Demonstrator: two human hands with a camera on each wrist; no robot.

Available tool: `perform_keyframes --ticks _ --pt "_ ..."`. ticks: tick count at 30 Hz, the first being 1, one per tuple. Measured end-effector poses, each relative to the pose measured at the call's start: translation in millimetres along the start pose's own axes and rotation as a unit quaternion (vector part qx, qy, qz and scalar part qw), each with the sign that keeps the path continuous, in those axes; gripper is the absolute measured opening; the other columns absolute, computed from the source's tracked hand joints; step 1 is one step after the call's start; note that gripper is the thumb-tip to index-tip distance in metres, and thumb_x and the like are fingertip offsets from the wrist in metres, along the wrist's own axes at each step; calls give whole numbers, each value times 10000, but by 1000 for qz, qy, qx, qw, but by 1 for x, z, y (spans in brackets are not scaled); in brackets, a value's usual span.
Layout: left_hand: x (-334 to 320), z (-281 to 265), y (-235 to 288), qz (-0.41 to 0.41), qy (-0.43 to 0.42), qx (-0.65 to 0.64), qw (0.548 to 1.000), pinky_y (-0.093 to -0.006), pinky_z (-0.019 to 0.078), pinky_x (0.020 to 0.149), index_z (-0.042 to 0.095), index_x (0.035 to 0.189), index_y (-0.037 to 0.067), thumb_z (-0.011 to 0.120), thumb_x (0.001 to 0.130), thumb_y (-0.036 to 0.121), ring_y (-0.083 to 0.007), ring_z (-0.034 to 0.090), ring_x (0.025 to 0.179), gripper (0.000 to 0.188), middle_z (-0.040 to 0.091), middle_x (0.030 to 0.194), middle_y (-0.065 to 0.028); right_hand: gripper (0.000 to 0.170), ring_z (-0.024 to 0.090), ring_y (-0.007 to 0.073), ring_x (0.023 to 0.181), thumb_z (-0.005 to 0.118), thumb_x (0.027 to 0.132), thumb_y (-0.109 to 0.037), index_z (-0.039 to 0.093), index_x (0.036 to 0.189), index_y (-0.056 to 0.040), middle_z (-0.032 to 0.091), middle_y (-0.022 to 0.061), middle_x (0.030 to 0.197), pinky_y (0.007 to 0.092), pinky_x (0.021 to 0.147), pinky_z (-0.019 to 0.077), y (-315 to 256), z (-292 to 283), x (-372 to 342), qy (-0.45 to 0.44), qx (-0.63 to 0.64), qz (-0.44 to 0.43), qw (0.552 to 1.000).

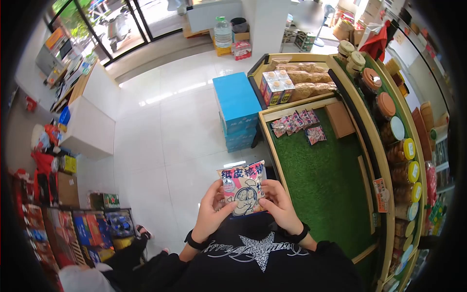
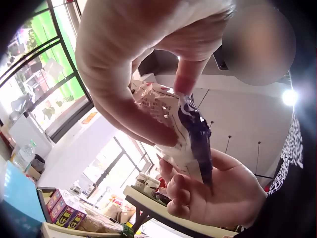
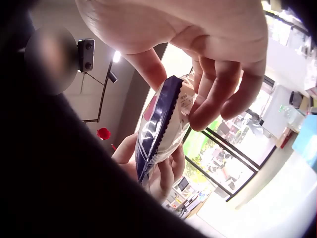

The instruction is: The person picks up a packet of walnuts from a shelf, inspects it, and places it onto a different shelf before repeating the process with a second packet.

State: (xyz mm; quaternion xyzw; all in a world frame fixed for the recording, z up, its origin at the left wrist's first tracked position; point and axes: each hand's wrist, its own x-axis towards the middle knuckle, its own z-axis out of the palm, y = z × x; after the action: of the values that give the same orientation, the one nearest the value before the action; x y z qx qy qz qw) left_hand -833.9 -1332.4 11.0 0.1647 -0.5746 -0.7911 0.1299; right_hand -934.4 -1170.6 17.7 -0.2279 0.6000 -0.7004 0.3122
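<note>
Both hands hold up a small printed snack bag [image 1: 244, 193] in front of the chest. Its front, pink and cream with dark blue lettering, faces up in the head view. The left hand [image 1: 212, 207] grips one side edge, thumb over the front. On the opposite side the right hand [image 1: 280, 207] does likewise, its thumb lying near the lower corner. From the left wrist, the bag [image 2: 190, 134] shows its pale printed back and a dark blue end seam. The right wrist view has the bag [image 3: 161, 124] edge-on, with fingers behind it.
Similar small bags [image 1: 294, 122] lie on a green-lined display bin [image 1: 316, 170] at the right, beside a brown box [image 1: 339, 119]. Blue stacked boxes [image 1: 237, 103] stand ahead. Lidded jars [image 1: 403, 150] line the right shelf. A person's leg [image 1: 138, 242] shows at lower left.
</note>
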Motion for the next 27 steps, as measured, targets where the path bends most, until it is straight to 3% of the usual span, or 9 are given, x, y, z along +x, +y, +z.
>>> perform_keyframes --ticks 3,16,18,20,27 --pt "34 -13 11 -14 -25 0 1000 -265 460 775 307 1277 -47 629 746 -34 -143 508 956 621 476 1021 -63 377 516 141 869 519 842 -41 392 1194 5 544 83 950 282 801 414 1 4 23 26 -26 7 999" --pt "148 -77 53 -56 -168 37 983 -247 434 797 340 1235 -3 567 787 -40 -123 512 927 504 506 1060 -84 351 528 138 869 518 830 -29 433 1168 15 548 85 941 263 784 424 10 56 105 216 19 -28 976" --pt "160 -76 50 -58 -194 32 979 -248 424 814 355 1194 -1 547 793 -52 -127 516 936 447 512 1062 -97 351 532 142 875 521 826 -29 438 1164 17 554 94 958 268 788 424 9 55 105 244 30 -19 969" --pt "167 -66 49 -72 -215 35 973 -254 418 828 357 1187 1 543 797 -50 -135 516 955 435 510 1071 -103 344 537 145 878 528 816 -29 457 1149 23 562 103 1000 271 791 421 9 50 107 295 -86 -51 950" --pt "198 -12 41 -63 -315 63 945 -301 386 903 347 1197 2 542 812 -7 -183 503 1046 432 496 1127 -125 343 540 141 865 529 811 -30 467 1142 31 566 100 1015 268 784 426 -1 12 96 389 -42 -52 919"
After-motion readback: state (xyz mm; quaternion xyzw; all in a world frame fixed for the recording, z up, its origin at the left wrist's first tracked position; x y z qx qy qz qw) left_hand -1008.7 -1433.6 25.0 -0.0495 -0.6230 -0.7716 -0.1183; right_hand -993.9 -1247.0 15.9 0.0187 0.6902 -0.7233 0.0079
